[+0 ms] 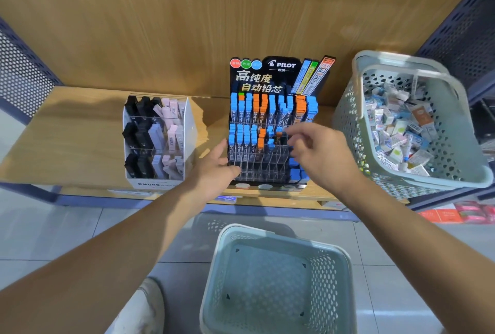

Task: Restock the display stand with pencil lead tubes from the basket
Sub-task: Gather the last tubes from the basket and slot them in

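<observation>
Hands at stand, wooden shelf, tiled floor

the right hand hides right slots of the display stand; floor basket cut off below.

Bright, even light; soft shadows on the left end of the shelf; frame edges bow outward; right hand slightly blurred.

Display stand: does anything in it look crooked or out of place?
Yes. In the middle row of the display stand, several blue and orange tubes lean at angles instead of standing upright. One green-capped tube sits alone among blue caps in the top row.
</observation>
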